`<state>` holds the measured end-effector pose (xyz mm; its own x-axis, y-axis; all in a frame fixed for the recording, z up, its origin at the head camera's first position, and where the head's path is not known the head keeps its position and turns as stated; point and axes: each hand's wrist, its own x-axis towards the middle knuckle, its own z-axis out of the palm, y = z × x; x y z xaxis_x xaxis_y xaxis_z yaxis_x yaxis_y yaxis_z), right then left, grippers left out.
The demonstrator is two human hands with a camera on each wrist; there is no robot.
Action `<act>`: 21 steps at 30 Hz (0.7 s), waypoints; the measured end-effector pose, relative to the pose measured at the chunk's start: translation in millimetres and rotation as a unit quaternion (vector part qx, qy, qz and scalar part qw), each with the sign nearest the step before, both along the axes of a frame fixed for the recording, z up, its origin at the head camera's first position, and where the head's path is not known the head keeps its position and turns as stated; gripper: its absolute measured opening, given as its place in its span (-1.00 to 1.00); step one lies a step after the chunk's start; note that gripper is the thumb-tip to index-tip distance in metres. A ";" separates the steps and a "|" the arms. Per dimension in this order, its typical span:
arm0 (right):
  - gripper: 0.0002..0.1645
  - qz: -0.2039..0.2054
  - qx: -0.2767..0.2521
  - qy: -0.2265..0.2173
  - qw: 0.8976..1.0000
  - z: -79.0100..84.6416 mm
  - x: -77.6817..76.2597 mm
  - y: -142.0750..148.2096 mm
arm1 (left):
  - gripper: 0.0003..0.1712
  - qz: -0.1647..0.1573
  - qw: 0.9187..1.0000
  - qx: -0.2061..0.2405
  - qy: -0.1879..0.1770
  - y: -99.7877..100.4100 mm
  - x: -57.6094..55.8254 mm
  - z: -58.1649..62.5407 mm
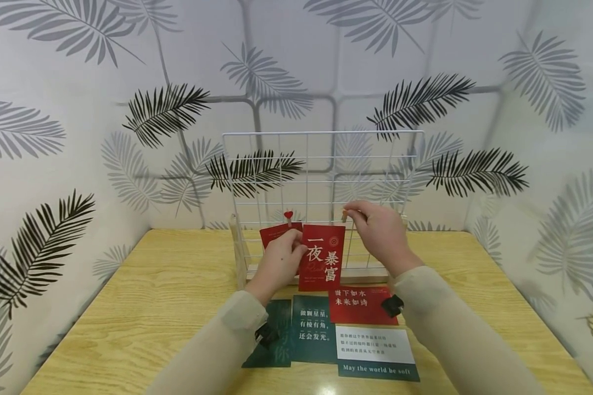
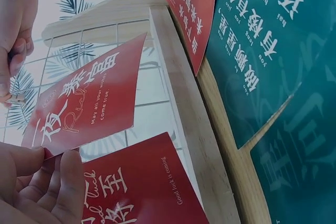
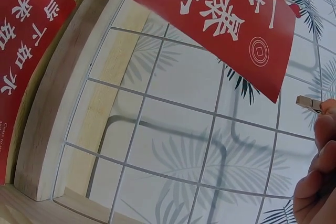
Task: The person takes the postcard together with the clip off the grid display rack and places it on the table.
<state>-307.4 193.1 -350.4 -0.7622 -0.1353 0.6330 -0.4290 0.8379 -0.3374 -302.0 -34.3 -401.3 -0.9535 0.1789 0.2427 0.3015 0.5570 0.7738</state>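
In front of a white wire grid (image 1: 296,181) in a wooden base, my left hand (image 1: 279,260) pinches the left edge of a red card (image 1: 321,274) with white lettering. To the card's upper right, my right hand (image 1: 382,233) pinches a small wooden clothespin (image 3: 308,103). In the right wrist view the clothespin is apart from the card. Behind my left hand another red card (image 2: 157,177) hangs on the grid, under a clip with a red heart (image 1: 289,215); my hand partly covers this card in the head view.
On the wooden table (image 1: 178,269) before the grid lie a red card (image 1: 356,312), a green card (image 1: 312,348), a darker green card (image 1: 267,359) partly under my left arm, and a white-and-green card (image 1: 375,351). A leaf-patterned backdrop (image 1: 79,181) stands behind.
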 end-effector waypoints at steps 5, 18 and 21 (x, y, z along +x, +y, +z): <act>-0.75 0.003 -0.006 -0.016 1.000 0.1 2.7 2.8 | -0.73 0.003 1.000 -0.007 -0.005 -3.8 2.0 1.8; -0.74 0.010 -0.004 -0.045 0.999 -7.2 13.5 19.5 | -0.73 0.007 1.000 -0.008 0.000 -18.2 11.0 5.2; -0.75 0.016 -0.008 -0.041 0.999 -10.5 15.8 24.0 | -0.75 0.006 1.000 -0.015 0.000 -21.2 14.2 5.9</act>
<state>-291.7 217.1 -360.9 -0.8066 -0.1507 0.5715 -0.4259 0.8186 -0.3853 -287.8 -55.5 -395.4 -0.9558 0.1745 0.2365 0.2938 0.5844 0.7564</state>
